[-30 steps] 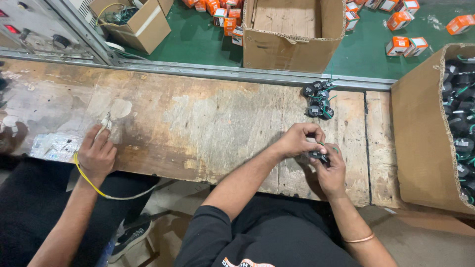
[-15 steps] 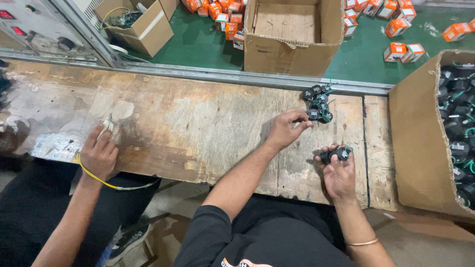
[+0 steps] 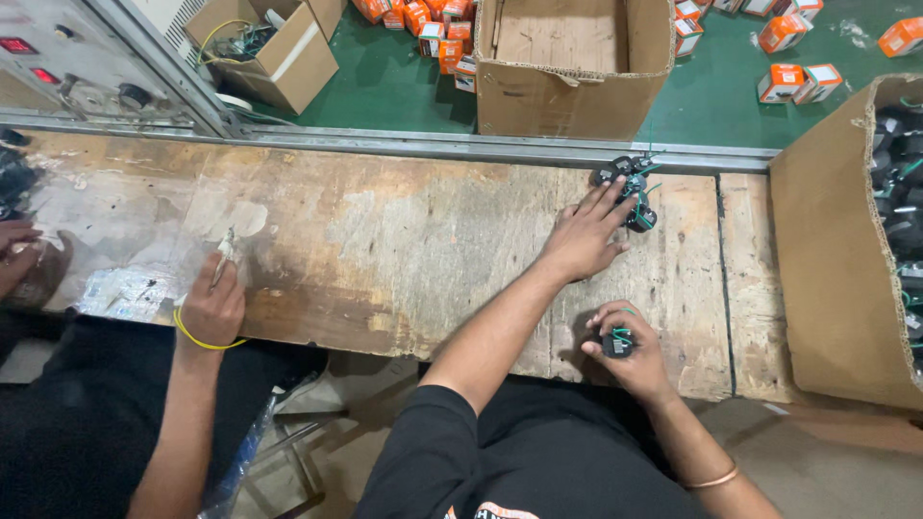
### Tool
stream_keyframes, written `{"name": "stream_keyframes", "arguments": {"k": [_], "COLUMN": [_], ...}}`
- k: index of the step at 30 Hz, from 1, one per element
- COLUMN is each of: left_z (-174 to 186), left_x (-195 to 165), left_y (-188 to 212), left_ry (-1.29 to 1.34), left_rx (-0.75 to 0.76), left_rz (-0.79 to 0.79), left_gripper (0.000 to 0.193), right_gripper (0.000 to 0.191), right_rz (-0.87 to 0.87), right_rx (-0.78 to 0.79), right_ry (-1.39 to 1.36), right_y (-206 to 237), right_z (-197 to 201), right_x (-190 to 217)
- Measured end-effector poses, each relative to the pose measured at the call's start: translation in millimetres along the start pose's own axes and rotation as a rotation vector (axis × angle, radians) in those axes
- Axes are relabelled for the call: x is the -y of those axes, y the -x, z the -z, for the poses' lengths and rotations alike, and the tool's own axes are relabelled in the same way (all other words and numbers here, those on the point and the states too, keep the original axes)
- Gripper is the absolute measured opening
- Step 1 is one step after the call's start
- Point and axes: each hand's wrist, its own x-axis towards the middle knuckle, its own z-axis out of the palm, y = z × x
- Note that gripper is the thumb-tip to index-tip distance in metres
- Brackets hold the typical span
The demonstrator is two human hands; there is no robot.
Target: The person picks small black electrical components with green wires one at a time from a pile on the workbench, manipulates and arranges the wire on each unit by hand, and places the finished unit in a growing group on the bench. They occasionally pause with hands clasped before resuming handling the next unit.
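Nearby, the left hand (image 3: 584, 240) is lying open, fingertips touching a cluster of black parts (image 3: 630, 187) on the worn wooden bench (image 3: 404, 240). The right hand (image 3: 630, 351) is gripping a black part (image 3: 616, 342). Beyond, orange boxes (image 3: 423, 19) are littering the green floor (image 3: 394, 86).

A small factory assembly floor; a long, scuffed wooden worktop (image 3: 385, 250) runs beside a green floor (image 3: 385, 86) strewn with small orange boxes (image 3: 788, 82); open cardboard cartons (image 3: 572, 67) stand about, one (image 3: 836, 250) filled with black parts; a grey control panel (image 3: 58, 67) with red lights sits at the far left; a co-worker's hand (image 3: 213, 308) works alongside.
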Motion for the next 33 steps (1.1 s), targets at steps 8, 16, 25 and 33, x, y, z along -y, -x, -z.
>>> {"name": "stream_keyframes", "arguments": {"k": [8, 16, 25, 33], "left_z": [-0.4, 15.5, 5.5, 11.9], "left_x": [10.5, 6.8, 12.9, 30.7], "left_y": [-5.6, -2.6, -6.9, 10.1], "left_ry": [0.421, 0.327, 0.669, 0.616], "left_rx": [-0.399, -0.621, -0.631, -0.847], "left_rz": [0.011, 0.035, 0.161, 0.255], "left_gripper": [0.039, 0.047, 0.024, 0.02], "right_gripper": [0.027, 0.029, 0.028, 0.034], "right_rz": [-0.048, -0.07, -0.046, -0.17], "right_rx": [-0.028, -0.069, -0.057, -0.298], "right_ry": [-0.133, -0.207, -0.173, -0.679], "right_y": [1.7, 3.6, 4.3, 8.1], "right_z": [7.3, 4.9, 4.1, -3.7], "right_x": [-5.5, -6.3, -4.4, -4.7]}}
